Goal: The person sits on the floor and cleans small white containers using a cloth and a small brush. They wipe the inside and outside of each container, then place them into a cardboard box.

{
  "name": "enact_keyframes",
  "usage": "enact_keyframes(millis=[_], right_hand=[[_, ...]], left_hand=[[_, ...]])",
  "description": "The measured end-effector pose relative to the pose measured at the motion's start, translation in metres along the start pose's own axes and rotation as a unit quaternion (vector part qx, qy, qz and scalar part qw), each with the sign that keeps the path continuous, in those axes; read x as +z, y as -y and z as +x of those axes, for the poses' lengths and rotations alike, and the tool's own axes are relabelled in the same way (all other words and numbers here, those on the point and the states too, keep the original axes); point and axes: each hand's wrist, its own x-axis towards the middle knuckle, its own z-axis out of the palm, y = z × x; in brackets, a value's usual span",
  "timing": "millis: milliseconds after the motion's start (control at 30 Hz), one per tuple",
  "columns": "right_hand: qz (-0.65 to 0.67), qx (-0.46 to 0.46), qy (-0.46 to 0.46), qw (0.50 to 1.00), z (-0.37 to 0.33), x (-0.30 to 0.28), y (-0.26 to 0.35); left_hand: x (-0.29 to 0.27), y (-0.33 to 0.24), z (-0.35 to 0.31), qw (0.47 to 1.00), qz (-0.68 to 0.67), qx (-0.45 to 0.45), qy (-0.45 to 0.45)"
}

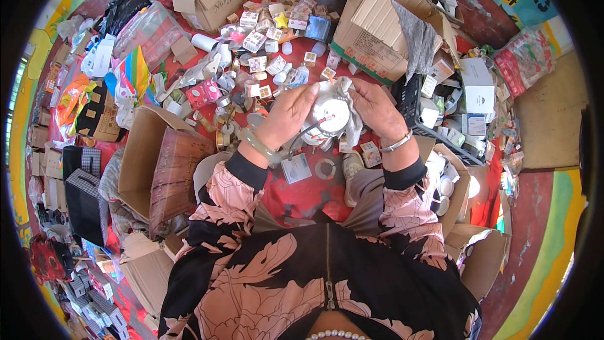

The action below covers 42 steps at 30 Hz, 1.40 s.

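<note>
Between my two hands is a round silver light fitting, with a short dark cable hanging from it toward my left wrist. The fingers of my left hand are closed on its left edge. My right hand grips a crumpled grey cloth and presses it against the fitting's right side. The fingertips of my right hand are partly hidden behind the cloth. Below the fitting, a small white box and a grey ring lie on the red floor covering.
Many small boxes and lamp parts are heaped ahead of me. An open carton stands at my left. To the right are a black crate with boxes and a large torn carton. My shoe is close below.
</note>
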Motion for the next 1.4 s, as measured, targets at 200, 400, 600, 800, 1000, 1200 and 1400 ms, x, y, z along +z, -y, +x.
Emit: enact_keyframes(millis=[200,400,600,800,1000,1200,1400], right_hand=[[0.064,-0.029,0.084,0.994,0.0,0.0,-0.001],[0.129,-0.006,0.065,0.989,-0.001,0.0,0.002],[0.177,0.041,0.009,0.983,-0.007,0.024,0.006],[0.279,0.012,-0.088,0.956,-0.009,0.064,0.006],[0.316,0.032,-0.141,0.938,-0.009,0.057,-0.003],[0.029,-0.043,0.021,0.998,-0.007,0.009,0.013],[0.036,-0.092,-0.004,0.995,-0.004,0.011,0.023]], left_hand=[[0.002,0.0,-0.005,0.999,-0.006,0.049,0.016],[0.005,0.007,-0.005,0.989,-0.102,0.048,-0.099],[0.003,0.015,-0.002,0.952,-0.231,0.042,-0.196],[0.005,0.006,0.002,0.913,-0.291,0.031,-0.283],[-0.001,-0.008,-0.002,0.972,-0.062,0.135,-0.183],[0.002,-0.003,-0.004,0.986,0.032,0.164,0.001],[0.005,-0.002,-0.008,0.986,0.015,0.145,-0.08]])
